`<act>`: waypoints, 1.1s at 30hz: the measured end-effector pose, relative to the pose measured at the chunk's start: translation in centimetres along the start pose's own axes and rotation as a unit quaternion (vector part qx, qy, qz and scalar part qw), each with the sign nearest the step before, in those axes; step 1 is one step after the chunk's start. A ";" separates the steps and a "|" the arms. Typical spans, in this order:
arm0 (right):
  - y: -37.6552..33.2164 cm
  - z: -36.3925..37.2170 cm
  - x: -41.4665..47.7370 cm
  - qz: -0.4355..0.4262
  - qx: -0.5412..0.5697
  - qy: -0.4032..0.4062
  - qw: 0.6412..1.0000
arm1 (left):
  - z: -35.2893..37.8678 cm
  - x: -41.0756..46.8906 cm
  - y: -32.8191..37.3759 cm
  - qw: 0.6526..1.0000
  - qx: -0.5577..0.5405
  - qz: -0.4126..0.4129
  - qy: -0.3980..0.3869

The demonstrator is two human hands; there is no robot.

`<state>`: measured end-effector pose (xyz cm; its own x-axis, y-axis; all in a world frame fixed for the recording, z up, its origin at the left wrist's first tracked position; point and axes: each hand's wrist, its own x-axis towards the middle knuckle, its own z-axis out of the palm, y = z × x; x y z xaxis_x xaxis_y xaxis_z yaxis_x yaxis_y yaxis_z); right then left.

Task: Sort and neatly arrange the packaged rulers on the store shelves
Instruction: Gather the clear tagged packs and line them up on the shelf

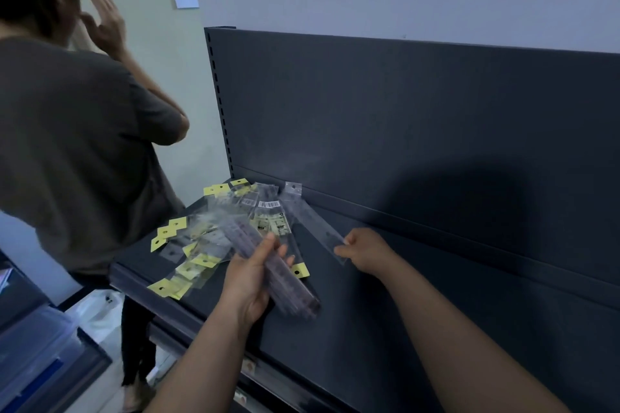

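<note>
Several packaged rulers in clear sleeves with yellow header tags lie scattered in a loose pile [198, 245] on the left part of the dark shelf [385, 312]. My left hand [250, 278] grips a bundle of clear packaged rulers [281, 278] that points down and to the right above the shelf. My right hand [367, 250] pinches the near end of a single clear packaged ruler [312, 220]. That ruler lies on the shelf and points toward the back panel.
A person in a dark shirt [73, 144] stands close at the left end of the shelf. The shelf's dark back panel [402, 117] rises behind. Blue plastic bins [37, 355] and a white bag [97, 312] sit on the floor at the lower left.
</note>
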<state>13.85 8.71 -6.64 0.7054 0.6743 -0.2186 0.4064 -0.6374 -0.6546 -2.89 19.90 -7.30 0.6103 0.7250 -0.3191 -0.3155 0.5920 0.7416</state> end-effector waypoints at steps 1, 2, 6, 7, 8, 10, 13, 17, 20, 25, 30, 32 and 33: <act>0.0 -0.1 -0.6 -0.010 0.058 -0.001 0.998 | 0.2 0.1 -0.1 1.000 0.008 -0.001 -0.012; 0.0 -0.2 -1.3 -0.019 0.131 -0.008 0.991 | 0.5 0.1 -0.2 0.999 0.018 0.000 -0.026; 0.1 0.0 -4.3 -0.037 0.266 -0.080 0.960 | 1.9 0.3 -0.5 0.996 0.035 -0.004 -0.087; 0.1 0.1 -4.9 -0.038 0.249 -0.110 0.962 | 2.3 0.3 -0.6 0.995 0.035 -0.009 -0.095; 0.1 0.2 -5.3 -0.036 0.232 -0.137 0.962 | 2.7 0.3 -0.7 0.995 0.029 -0.018 -0.098; 0.1 0.1 -6.0 -0.028 0.214 -0.157 0.964 | 3.4 0.2 -0.6 0.994 0.022 -0.041 -0.095; -0.2 -0.3 -6.9 -0.011 0.246 -0.101 0.964 | 4.2 -0.2 -0.2 0.990 0.028 -0.058 -0.127; -1.2 -0.3 -8.1 0.007 0.396 -0.141 0.907 | 5.4 -0.8 0.0 0.981 0.019 -0.062 -0.182; -2.1 -0.5 -9.4 0.005 0.435 -0.146 0.888 | 6.6 -1.4 -0.3 0.972 0.069 -0.044 -0.222; -1.2 -3.0 -11.9 0.006 0.317 -0.050 0.947 | 6.7 -1.9 -0.9 0.930 0.177 -0.012 -0.322; 1.9 -6.5 -15.2 0.032 0.146 0.086 0.985 | 6.6 -0.1 -0.9 0.936 0.159 0.027 -0.314; 3.7 -7.1 -16.5 0.060 0.091 0.136 0.985 | 6.4 0.4 -1.7 0.917 0.242 0.062 -0.310; 4.6 -7.0 -17.0 0.077 0.055 0.151 0.984 | 6.3 0.4 -2.5 0.895 0.300 0.075 -0.321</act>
<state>7.83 -8.27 -0.86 0.9007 0.4208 -0.1081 0.2269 -0.6678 -0.7089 2.69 16.50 -5.55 0.9461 0.3153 0.0736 -0.1006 0.0700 0.9925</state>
